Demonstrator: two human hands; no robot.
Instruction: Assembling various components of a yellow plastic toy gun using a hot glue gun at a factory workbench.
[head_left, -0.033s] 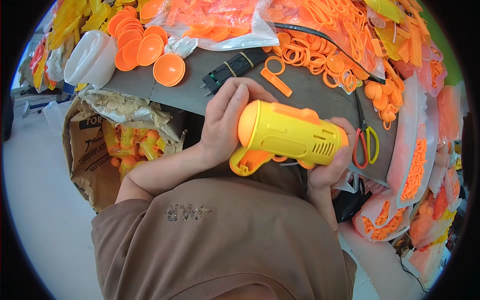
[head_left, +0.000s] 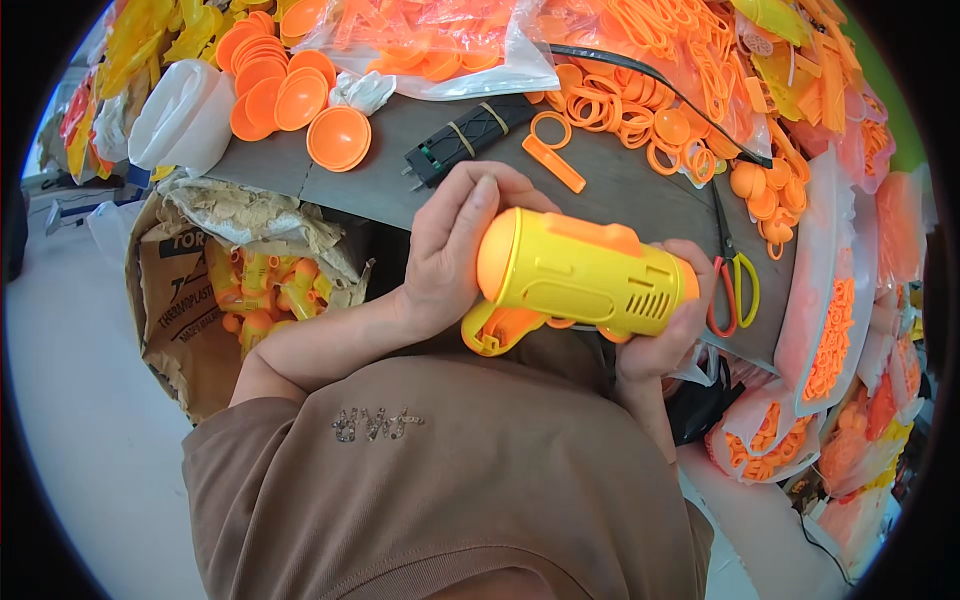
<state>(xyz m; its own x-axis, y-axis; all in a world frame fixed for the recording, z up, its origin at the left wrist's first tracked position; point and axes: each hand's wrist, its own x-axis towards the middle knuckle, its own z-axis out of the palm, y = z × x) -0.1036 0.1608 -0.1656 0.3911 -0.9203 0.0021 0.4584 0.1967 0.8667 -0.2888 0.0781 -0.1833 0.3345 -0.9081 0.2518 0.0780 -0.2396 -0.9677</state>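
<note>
Slightly lower than in the earlier frame, the pistol-shaped yellow-and-orange toy (head_left: 570, 275) has dropped a touch together with the left hand (head_left: 445, 240), while everything around it lies as it did. It is held up in front of the brown shirt (head_left: 450, 450), near the front edge of the grey table (head_left: 375, 195), lying across the view with its vented end to the right. The left hand curls around the rounded orange end, its fingers passing out of sight behind the toy; how firmly they press cannot be told. The right hand (head_left: 665, 325) grips the opposite end, thumb on the near side and fingers mostly hidden behind. A yellow handle (head_left: 490, 333) with an orange inside points down at the toy's left. Beyond the hands, a black part (head_left: 468, 141) bound with bands lies near an orange strip (head_left: 553, 164), and scissors (head_left: 728, 251) with one red and one yellow loop rest just beside the right hand. Orange cups (head_left: 338, 138) sit farther left, above a paper sack (head_left: 165, 275) of yellow-and-orange pieces (head_left: 256, 285).
</note>
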